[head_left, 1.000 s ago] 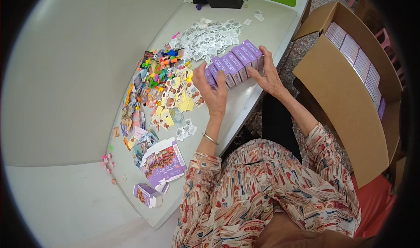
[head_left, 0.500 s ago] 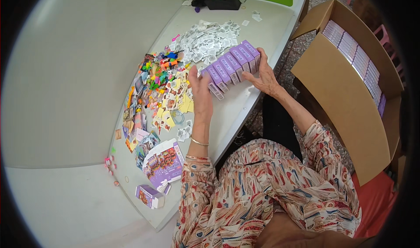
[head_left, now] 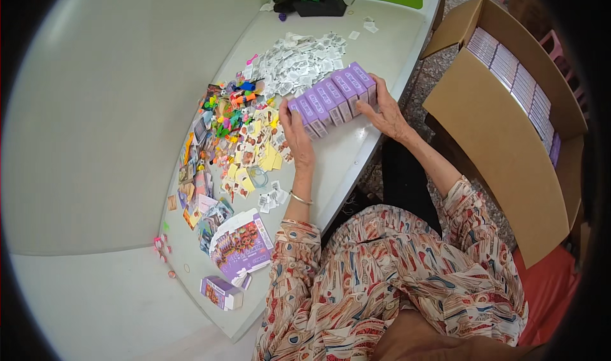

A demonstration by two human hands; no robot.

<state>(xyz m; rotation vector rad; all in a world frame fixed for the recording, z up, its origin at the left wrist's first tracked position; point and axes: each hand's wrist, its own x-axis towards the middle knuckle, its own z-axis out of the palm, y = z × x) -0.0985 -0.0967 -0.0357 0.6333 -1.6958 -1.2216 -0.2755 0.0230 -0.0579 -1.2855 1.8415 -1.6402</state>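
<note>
Beside the table, cardboard box (head_left: 503, 132) holds purple cartons (head_left: 522, 87) — both hands' fingers (head_left: 289, 116) pinch purple boxes (head_left: 334, 97).

— What is held there?

— A row of small purple boxes (head_left: 332, 98), packed side by side, running diagonally from near-left to far-right on the desk (head_left: 382, 49) near its right edge.

— How is the row held?

— The left hand (head_left: 295, 135) presses flat against its near-left end, the right hand (head_left: 384, 110) against its far-right end. Each box has a lilac top with a paler label.
</note>
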